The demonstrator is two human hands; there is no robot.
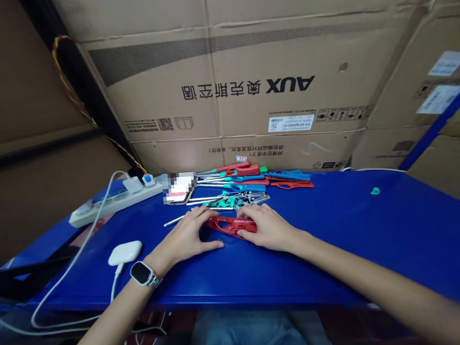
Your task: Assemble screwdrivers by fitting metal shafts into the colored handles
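A red plastic lighter casing (228,224), the handle half of a long-necked gas lighter with a trigger opening, is held just above the blue table. My right hand (266,227) closes on its right end, thumb on the near side and fingers on the far side. At the casing's left tip are the bent fingers of my left hand (192,230); its thumb stretches out apart from the casing. Right behind both hands lie metal lighter tubes (200,201) and small green plastic parts (227,200), partly covered by my fingers.
Several red and blue long-necked lighters (246,179) lie at the back, beside loose blue casings (289,175) and orange-red ones (294,184). A phone (181,189), a power strip (114,204) and a white earphone case (125,252) with cable are leftward. A green ring-like piece (375,190) lies right. Cardboard (245,56) walls the back.
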